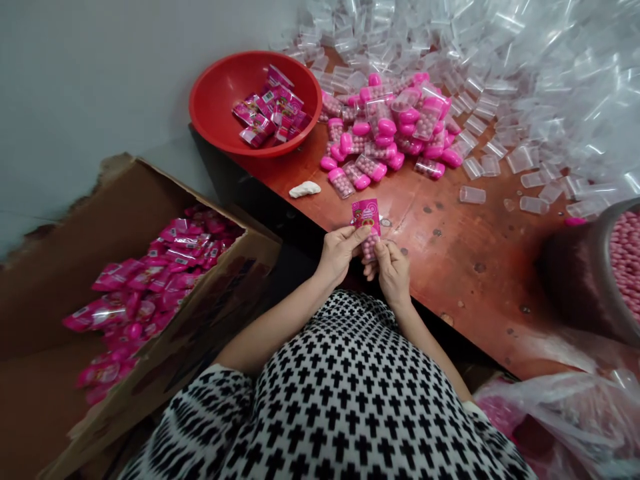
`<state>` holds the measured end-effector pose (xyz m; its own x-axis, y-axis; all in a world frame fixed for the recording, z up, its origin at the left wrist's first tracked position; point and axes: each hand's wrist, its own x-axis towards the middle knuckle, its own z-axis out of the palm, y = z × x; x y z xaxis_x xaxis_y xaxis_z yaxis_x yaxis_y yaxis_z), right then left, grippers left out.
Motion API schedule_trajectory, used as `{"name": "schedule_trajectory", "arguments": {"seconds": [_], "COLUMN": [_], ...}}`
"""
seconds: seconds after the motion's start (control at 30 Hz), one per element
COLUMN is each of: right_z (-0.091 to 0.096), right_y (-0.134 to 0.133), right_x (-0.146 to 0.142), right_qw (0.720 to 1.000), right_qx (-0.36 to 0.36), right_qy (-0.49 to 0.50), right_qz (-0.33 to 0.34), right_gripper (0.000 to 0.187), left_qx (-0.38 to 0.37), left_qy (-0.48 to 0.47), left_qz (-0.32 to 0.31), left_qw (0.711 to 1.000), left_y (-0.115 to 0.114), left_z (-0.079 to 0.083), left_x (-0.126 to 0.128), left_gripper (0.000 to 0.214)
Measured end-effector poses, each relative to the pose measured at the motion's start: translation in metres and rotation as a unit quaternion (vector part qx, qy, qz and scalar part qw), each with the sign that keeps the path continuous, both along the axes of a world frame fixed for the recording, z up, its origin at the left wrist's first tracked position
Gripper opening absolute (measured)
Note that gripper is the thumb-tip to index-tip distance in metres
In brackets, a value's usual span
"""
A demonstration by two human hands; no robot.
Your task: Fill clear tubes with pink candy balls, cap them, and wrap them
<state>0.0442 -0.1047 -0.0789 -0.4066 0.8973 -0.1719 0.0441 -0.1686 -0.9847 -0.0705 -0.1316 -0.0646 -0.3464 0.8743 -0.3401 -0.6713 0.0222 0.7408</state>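
Observation:
In front of my waist, at the table's near edge, both hands meet on one small piece. My left hand (340, 252) pinches a pink printed wrapper (367, 211) between thumb and fingers. Below it, a clear candy jar (369, 247) filled with pink balls is gripped by my right hand (395, 268). Wrapper and jar touch and overlap; how far the jar sits inside the wrapper cannot be made out. Just beyond lies a heap of filled jars (367, 167) with bright pink caps. A crumpled white lump (305, 190) rests left of the heap.
A red bowl (210, 120) at the back left holds several flat wrappers. Left below stands a cardboard box (45, 333) of wrapped pink jars. Empty clear jars (530, 113) cover the back right. A dark bucket (570, 273) of pink balls and a plastic bag (575, 407) are at right.

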Motion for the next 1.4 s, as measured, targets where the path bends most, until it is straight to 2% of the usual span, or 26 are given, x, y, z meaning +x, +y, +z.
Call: {"name": "schedule_trajectory", "arguments": {"seconds": [0.13, 0.27, 0.37, 0.5, 0.57, 0.67, 0.73, 0.8, 0.87, 0.97, 1.07, 1.17, 1.23, 1.4], "right_z": [0.000, -0.001, -0.002, -0.001, 0.000, 0.000, 0.000, -0.001, -0.002, -0.001, 0.001, 0.002, 0.001, -0.004], "right_y": [-0.001, 0.000, 0.001, 0.000, -0.001, -0.002, -0.001, 0.000, 0.001, 0.002, 0.000, -0.002, -0.002, 0.003], "right_x": [-0.002, -0.003, -0.003, -0.001, 0.001, 0.004, 0.004, 0.003, 0.000, -0.003, -0.004, -0.003, -0.003, -0.004], "right_qw": [0.999, 1.000, 1.000, 1.000, 0.999, 0.986, 0.980, 0.990, 1.000, 0.995, 0.995, 1.000, 0.999, 0.990], "right_qx": [0.033, 0.008, -0.016, -0.004, 0.032, 0.140, 0.163, 0.111, 0.022, -0.073, -0.072, 0.007, 0.030, -0.098], "right_qy": [-0.031, -0.013, 0.009, 0.002, -0.022, -0.091, -0.106, -0.073, -0.013, 0.062, 0.061, 0.002, -0.011, 0.096], "right_qz": [-0.015, -0.002, 0.012, 0.010, 0.004, -0.029, -0.046, -0.037, -0.013, 0.012, 0.015, 0.001, -0.009, -0.002], "right_gripper": [0.044, 0.044, 0.044, 0.042, 0.041, 0.039, 0.038, 0.038, 0.039, 0.043, 0.042, 0.039, 0.040, 0.047], "left_qx": [-0.011, -0.014, 0.004, 0.019, 0.010, -0.013, -0.020, -0.017, -0.012, 0.006, 0.018, 0.003, -0.004, 0.016], "left_qy": [-0.019, -0.004, -0.034, -0.067, -0.050, 0.000, 0.041, 0.063, 0.050, -0.003, -0.046, -0.025, 0.002, 0.005], "left_qz": [0.008, 0.013, 0.006, -0.006, -0.006, 0.017, 0.042, 0.062, 0.061, 0.011, -0.005, 0.026, 0.024, -0.012], "left_qw": [1.000, 1.000, 0.999, 0.998, 0.999, 1.000, 0.998, 0.996, 0.997, 1.000, 0.999, 0.999, 1.000, 1.000], "left_y": [-0.003, -0.008, -0.008, -0.005, -0.003, -0.003, -0.004, -0.007, -0.010, -0.012, -0.011, -0.009, -0.009, -0.012], "left_z": [-0.004, -0.003, 0.000, 0.001, 0.000, -0.002, -0.003, -0.004, -0.004, -0.001, 0.001, -0.001, -0.005, -0.007], "left_x": [0.007, 0.011, 0.007, -0.001, -0.003, -0.001, 0.005, 0.011, 0.014, 0.011, 0.005, 0.004, 0.008, 0.018], "left_gripper": [0.041, 0.041, 0.041, 0.040, 0.040, 0.039, 0.036, 0.033, 0.033, 0.036, 0.041, 0.045, 0.046, 0.045]}}
